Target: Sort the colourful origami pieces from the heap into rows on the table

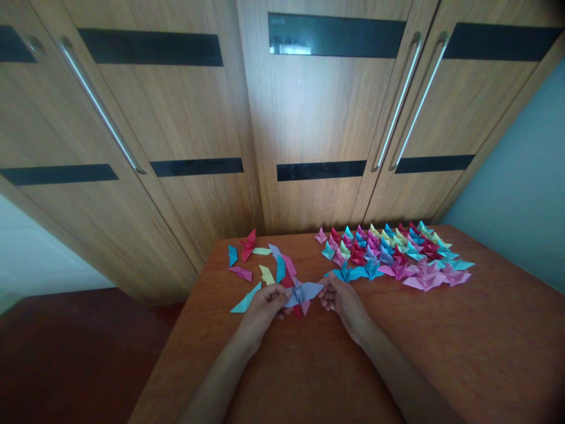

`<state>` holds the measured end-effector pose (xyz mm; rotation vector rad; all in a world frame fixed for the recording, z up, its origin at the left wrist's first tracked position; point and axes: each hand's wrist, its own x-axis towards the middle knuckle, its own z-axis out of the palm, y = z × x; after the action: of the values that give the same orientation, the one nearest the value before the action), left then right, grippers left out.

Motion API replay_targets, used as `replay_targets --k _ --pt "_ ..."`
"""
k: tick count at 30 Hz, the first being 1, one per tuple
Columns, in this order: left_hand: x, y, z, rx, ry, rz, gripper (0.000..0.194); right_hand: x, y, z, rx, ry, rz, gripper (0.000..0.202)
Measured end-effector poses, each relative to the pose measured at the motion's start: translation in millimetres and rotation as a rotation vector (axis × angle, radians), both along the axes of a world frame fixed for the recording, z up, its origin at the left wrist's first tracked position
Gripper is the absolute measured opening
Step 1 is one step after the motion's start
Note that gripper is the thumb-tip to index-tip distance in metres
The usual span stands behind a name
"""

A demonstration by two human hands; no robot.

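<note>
A pale lilac origami crane [301, 293] is stretched between my two hands, its wings spread to either side. My left hand [267, 306] pinches the left wing between thumb and fingers. At the tip of the right wing, my right hand [342, 300] is closed in a pinch. Behind and under the crane lie folded paper pieces: a red piece [288, 280], a pink piece [289, 265] and a blue piece [280, 269]. Close beyond my right hand sit blue cranes [346, 272] on the wooden table [309, 371].
Rows of finished colourful cranes [388, 244] fill the table's back right. Loose folded papers lie at the back left, among them a red crane [249, 244], a yellow piece [266, 274] and a turquoise piece [245, 300]. A wooden wardrobe [318, 112] stands behind the table.
</note>
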<state>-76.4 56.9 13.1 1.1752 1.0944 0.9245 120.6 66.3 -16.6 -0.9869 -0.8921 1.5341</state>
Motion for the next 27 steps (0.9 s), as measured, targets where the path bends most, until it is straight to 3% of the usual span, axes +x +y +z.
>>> replay_targets --k 7,11,16,22,27 --pt "0 0 -2.4 -0.002 0.008 -0.016 0.029 0 2 -1.7 0.122 -0.307 -0.068 0.037" --pt "1 0 -3.2 0.02 0.043 -0.003 0.029 0 -6 7.6 0.413 -0.653 -0.255 0.026" --pt "6 0 -4.4 0.085 0.08 -0.002 0.03 -10 -25 14.5 0.751 -0.928 -0.107 0.017" --pt "10 -2 -6.2 0.09 0.115 -0.037 0.031 -12 -24 11.0 0.807 -1.087 -0.159 0.017" --pt "10 -4 -1.1 0.08 0.079 -0.054 0.033 15 -25 13.3 0.785 -1.238 -0.34 0.017"
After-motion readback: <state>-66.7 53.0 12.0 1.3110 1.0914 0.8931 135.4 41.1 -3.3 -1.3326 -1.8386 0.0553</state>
